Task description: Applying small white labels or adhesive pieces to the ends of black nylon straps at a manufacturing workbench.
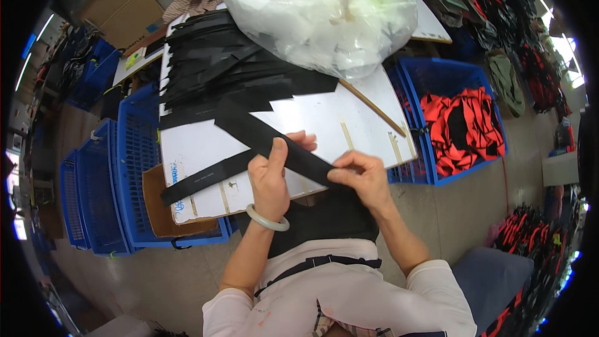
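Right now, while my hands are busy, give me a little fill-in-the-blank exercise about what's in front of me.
1. The right hand pinches a strip whose colour is ____.
2. A pale bangle circles the ____ wrist.
3. A wooden stick lies on the table, whose top is coloured ____.
4. The basket holding red and black pieces stands on the ____ side of the table.

Missing words: black; left; white; right.

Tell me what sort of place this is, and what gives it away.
Probably a sewing or textile workshop: many black strips piled on a white worktable, and a blue crate of red-and-black pieces beside it.
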The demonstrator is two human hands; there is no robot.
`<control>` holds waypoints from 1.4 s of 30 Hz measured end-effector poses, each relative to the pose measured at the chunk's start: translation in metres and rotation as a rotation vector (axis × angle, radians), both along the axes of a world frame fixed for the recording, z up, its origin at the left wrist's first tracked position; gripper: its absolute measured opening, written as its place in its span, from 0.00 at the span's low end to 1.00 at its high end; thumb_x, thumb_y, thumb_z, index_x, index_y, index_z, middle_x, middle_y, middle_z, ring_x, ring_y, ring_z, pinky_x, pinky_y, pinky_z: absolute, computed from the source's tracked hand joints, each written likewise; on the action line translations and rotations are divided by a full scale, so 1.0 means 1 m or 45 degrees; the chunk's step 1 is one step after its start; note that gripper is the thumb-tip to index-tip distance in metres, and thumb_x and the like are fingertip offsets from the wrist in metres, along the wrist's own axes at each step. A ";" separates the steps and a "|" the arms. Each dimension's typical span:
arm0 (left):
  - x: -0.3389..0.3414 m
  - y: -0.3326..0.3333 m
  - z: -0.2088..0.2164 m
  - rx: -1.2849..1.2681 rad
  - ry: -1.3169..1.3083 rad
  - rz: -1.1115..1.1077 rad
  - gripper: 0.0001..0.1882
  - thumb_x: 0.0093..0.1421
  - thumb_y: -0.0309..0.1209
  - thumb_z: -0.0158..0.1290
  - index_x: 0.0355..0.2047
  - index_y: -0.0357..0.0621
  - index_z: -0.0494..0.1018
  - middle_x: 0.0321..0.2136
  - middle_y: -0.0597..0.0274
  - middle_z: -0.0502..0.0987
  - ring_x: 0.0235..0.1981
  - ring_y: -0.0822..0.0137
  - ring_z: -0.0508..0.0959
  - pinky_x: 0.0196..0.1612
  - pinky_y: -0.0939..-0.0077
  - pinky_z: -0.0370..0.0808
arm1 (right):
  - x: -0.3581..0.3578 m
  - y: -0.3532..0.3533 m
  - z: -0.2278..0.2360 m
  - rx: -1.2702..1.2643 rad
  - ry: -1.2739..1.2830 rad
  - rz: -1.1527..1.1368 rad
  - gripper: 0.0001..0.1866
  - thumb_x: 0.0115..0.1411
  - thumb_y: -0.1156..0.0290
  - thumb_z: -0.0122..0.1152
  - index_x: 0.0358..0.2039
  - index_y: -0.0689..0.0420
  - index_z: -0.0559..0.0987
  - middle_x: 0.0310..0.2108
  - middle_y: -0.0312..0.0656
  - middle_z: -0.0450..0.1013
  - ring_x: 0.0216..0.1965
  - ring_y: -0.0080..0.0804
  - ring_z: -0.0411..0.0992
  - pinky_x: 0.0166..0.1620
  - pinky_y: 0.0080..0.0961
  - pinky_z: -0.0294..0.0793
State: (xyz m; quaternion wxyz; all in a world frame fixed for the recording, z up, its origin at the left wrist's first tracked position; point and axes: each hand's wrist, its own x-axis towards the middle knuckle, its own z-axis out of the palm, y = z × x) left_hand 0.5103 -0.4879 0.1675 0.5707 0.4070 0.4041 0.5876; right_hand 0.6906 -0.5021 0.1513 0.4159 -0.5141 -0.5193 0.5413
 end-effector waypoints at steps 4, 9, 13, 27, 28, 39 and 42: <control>-0.008 -0.008 -0.012 -0.241 0.227 -0.089 0.20 0.68 0.36 0.43 0.41 0.27 0.74 0.35 0.48 0.80 0.37 0.61 0.81 0.47 0.71 0.75 | 0.040 0.032 -0.006 1.037 -0.584 -0.097 0.07 0.46 0.80 0.68 0.28 0.63 0.81 0.25 0.42 0.76 0.26 0.32 0.73 0.30 0.23 0.69; 0.022 -0.035 -0.035 0.689 1.234 -0.184 0.27 0.49 0.24 0.62 0.52 0.39 0.71 0.55 0.49 0.69 0.60 0.47 0.65 0.59 0.57 0.64 | 0.067 0.024 -0.053 1.227 -1.027 0.093 0.09 0.47 0.71 0.69 0.32 0.54 0.81 0.34 0.36 0.76 0.37 0.33 0.73 0.43 0.33 0.70; 0.034 -0.035 -0.068 0.627 1.658 -0.487 0.40 0.48 0.28 0.63 0.62 0.44 0.60 0.64 0.51 0.56 0.67 0.48 0.53 0.66 0.52 0.51 | 0.078 -0.005 -0.069 1.089 -1.191 0.119 0.17 0.50 0.64 0.67 0.42 0.48 0.81 0.49 0.33 0.74 0.56 0.35 0.68 0.61 0.44 0.57; 0.045 -0.040 -0.077 0.646 1.830 -0.369 0.38 0.49 0.26 0.60 0.61 0.48 0.62 0.65 0.52 0.55 0.67 0.50 0.53 0.66 0.46 0.47 | 0.099 -0.012 -0.080 0.956 -1.126 0.224 0.26 0.51 0.64 0.67 0.52 0.46 0.76 0.59 0.34 0.67 0.64 0.39 0.59 0.65 0.46 0.54; 0.046 -0.041 -0.078 0.645 1.830 -0.373 0.38 0.49 0.26 0.60 0.61 0.48 0.62 0.65 0.52 0.55 0.67 0.50 0.53 0.66 0.46 0.47 | 0.100 -0.012 -0.081 0.952 -1.126 0.223 0.26 0.51 0.64 0.67 0.52 0.46 0.76 0.59 0.34 0.67 0.64 0.39 0.59 0.65 0.46 0.54; 0.056 -0.044 -0.083 0.717 1.908 -0.349 0.40 0.48 0.26 0.60 0.63 0.44 0.59 0.64 0.52 0.56 0.67 0.49 0.53 0.66 0.44 0.45 | 0.104 -0.012 -0.082 0.985 -1.097 0.179 0.25 0.50 0.67 0.67 0.51 0.47 0.77 0.58 0.35 0.68 0.63 0.40 0.61 0.64 0.44 0.57; 0.061 -0.048 -0.087 0.706 1.877 -0.335 0.40 0.48 0.26 0.60 0.62 0.38 0.58 0.64 0.48 0.56 0.67 0.48 0.53 0.66 0.43 0.45 | 0.100 -0.010 -0.085 0.991 -1.087 0.184 0.24 0.50 0.67 0.66 0.51 0.47 0.77 0.57 0.35 0.68 0.63 0.39 0.61 0.64 0.44 0.56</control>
